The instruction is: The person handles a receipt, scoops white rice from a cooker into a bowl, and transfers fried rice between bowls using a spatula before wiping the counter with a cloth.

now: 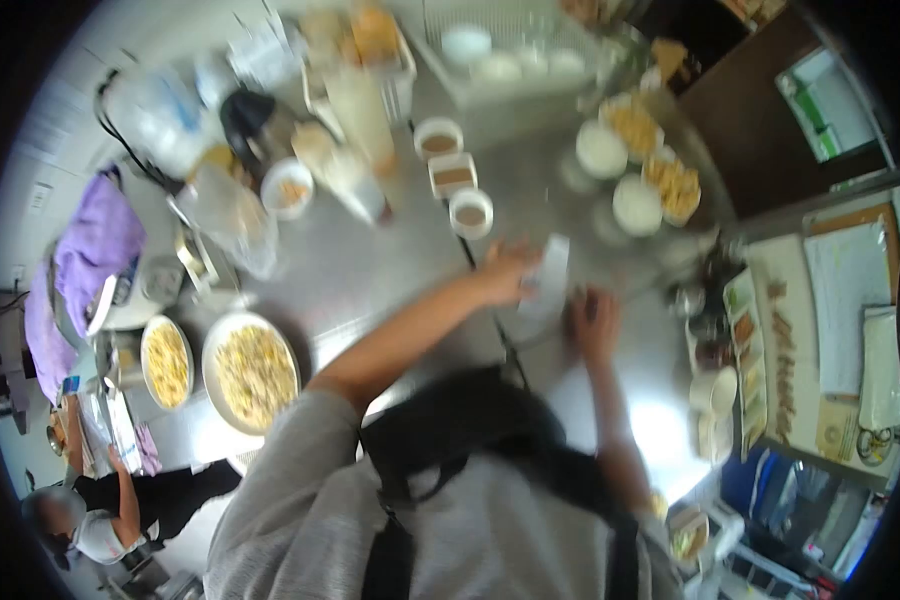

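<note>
My left hand (511, 272) reaches over the steel counter, its fingers on the left edge of a thin white rectangular piece (552, 268). It looks like paper or plastic, but blur hides which. Just right of it, my right hand (596, 318) is closed with curled fingers; whatever they hold, if anything, I cannot make out. Ahead of my hands stand a round cup of brown sauce (471, 213), a square dish of brown sauce (454, 176) and another round cup (438, 140).
Bowls of yellow food (673, 188) and white bowls (638, 205) stand at the back right. A large pan of food (257, 372) and an oval dish (167, 362) sit left. Bottles (362, 120) stand behind. At lower left, another person (105, 530) works.
</note>
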A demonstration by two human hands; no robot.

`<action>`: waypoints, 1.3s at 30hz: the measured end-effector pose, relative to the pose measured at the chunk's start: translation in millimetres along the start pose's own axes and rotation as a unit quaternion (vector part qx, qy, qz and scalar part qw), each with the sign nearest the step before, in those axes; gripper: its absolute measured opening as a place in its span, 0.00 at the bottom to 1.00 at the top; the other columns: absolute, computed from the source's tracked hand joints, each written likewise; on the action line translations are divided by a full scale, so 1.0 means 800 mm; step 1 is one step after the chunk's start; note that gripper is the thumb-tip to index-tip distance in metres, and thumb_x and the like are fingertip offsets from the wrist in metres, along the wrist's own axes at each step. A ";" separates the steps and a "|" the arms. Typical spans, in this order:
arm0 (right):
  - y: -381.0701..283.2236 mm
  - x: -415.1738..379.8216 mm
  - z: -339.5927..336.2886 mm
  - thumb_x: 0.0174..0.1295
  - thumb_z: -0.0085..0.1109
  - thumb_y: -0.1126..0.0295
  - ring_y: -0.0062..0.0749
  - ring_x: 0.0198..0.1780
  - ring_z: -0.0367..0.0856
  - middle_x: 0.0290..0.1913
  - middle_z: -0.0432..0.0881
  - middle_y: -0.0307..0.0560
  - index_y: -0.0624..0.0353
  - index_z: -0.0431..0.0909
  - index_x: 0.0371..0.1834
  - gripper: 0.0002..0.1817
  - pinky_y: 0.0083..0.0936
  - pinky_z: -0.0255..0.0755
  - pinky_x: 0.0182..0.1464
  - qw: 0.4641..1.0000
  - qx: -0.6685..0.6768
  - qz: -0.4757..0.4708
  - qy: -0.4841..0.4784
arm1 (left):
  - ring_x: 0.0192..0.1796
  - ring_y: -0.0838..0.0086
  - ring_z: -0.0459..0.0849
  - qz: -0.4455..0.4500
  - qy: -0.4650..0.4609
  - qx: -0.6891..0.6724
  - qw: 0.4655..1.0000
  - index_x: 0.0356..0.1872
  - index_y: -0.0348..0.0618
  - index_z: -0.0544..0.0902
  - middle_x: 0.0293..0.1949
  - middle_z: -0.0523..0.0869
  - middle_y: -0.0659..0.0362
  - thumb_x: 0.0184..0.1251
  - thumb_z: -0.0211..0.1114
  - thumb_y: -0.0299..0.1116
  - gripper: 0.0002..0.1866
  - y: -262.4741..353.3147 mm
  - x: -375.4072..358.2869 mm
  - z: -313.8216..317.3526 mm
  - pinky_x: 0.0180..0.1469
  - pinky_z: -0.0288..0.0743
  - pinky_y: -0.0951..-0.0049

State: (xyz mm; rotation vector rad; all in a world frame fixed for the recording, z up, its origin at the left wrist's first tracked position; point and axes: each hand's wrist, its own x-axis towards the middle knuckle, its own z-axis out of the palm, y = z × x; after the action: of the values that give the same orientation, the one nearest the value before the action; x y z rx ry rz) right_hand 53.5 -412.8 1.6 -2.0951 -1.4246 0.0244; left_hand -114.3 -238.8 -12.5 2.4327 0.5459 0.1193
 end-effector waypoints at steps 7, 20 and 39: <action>-0.034 -0.025 -0.014 0.59 0.60 0.69 0.53 0.58 0.70 0.53 0.76 0.54 0.60 0.74 0.49 0.15 0.44 0.61 0.64 0.998 0.028 0.050 0.040 | 0.57 0.56 0.81 0.264 0.305 0.020 0.915 0.57 0.44 0.80 0.61 0.78 0.51 0.50 0.60 0.13 0.29 0.110 0.135 -0.387 0.56 0.76 0.65; -0.027 -0.029 -0.023 0.67 0.54 0.64 0.55 0.57 0.73 0.54 0.77 0.58 0.60 0.76 0.55 0.17 0.45 0.66 0.61 0.987 0.111 0.104 0.042 | 0.45 0.54 0.85 0.140 0.616 0.147 0.761 0.49 0.43 0.86 0.40 0.86 0.42 0.48 0.60 0.23 0.22 0.253 0.251 -0.734 0.52 0.77 0.63; 0.021 -0.050 0.004 0.64 0.62 0.67 0.29 0.28 0.75 0.26 0.79 0.43 0.62 0.78 0.27 0.11 0.29 0.70 0.35 0.951 0.223 0.214 0.025 | 0.26 0.79 0.77 -0.392 0.035 -0.391 0.832 0.34 0.41 0.81 0.25 0.81 0.60 0.75 0.54 0.47 0.19 0.084 -0.237 -0.074 0.30 0.70 0.77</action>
State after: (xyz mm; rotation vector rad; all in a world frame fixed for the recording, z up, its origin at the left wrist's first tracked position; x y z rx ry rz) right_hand 49.7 -449.5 -21.2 -1.9548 -0.8131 0.4217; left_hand -275.7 -331.5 84.3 1.2856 1.2062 0.0608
